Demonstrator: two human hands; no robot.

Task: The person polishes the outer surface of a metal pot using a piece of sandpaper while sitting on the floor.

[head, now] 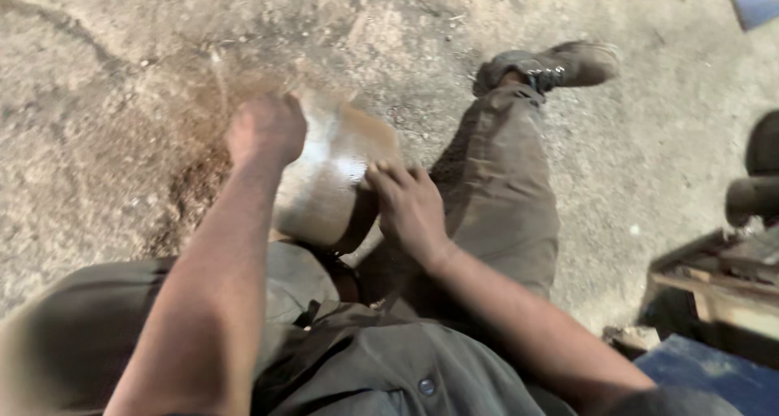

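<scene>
Seen from the head camera: left hand (266, 129) curled over the far top edge of a pale, blurred wooden block (329, 181), gripping it, with the block propped between the knees above reddish dust on the sandy ground (97, 140). Right hand (410, 209) pressed flat-fingered against the block's near right side, grasp not clearly closed; olive trouser leg (495, 189) stretched out to a worn boot (552, 65). Off to the right, a wooden frame (714, 286) near the edge, well apart from both hands.

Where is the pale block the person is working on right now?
In the head view, the pale block sits centre-left, propped against the person's lap, between the left hand and right hand, above the dusty ground.
</scene>
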